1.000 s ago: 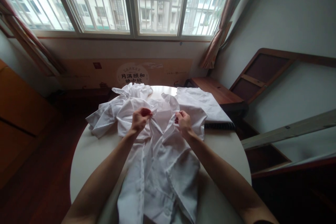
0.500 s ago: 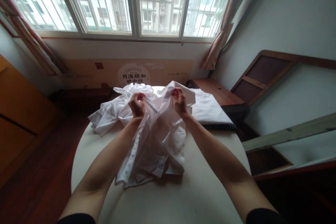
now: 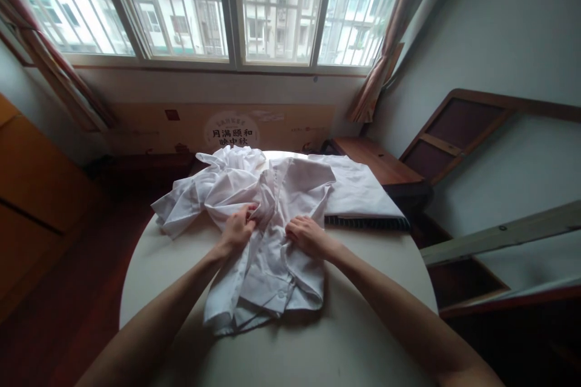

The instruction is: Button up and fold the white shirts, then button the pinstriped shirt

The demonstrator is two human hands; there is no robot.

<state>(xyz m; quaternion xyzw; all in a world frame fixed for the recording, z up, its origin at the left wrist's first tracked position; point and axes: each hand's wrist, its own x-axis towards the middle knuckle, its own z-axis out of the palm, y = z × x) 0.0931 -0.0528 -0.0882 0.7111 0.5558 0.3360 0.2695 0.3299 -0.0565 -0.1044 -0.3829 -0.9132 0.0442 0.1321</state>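
A crumpled white shirt (image 3: 276, 266) lies over the middle of a round pale table (image 3: 367, 302), its lower edge spread towards me. My left hand (image 3: 238, 227) is closed on the fabric at the shirt's left side, pinching a fold. On the right side, my right hand (image 3: 308, 234) has its fingers curled into the cloth. Behind and left of my left hand sits a loose heap of white cloth (image 3: 190, 190), touching the shirt. Folded white cloth (image 3: 363, 187) rests at the right rear, on top of a dark striped item (image 3: 367, 223).
A brown wooden cabinet (image 3: 381, 160) stands behind the table at the right. Beyond the table's far edge is a printed board (image 3: 290, 124) under a barred window (image 3: 276, 6). At the right, a pale rail (image 3: 503, 230) runs close to the table.
Both hands have come down and nearer to me. The shirt's upper part, held raised before, now lies lower, spread on the table between the cloth heap and the folded cloth.
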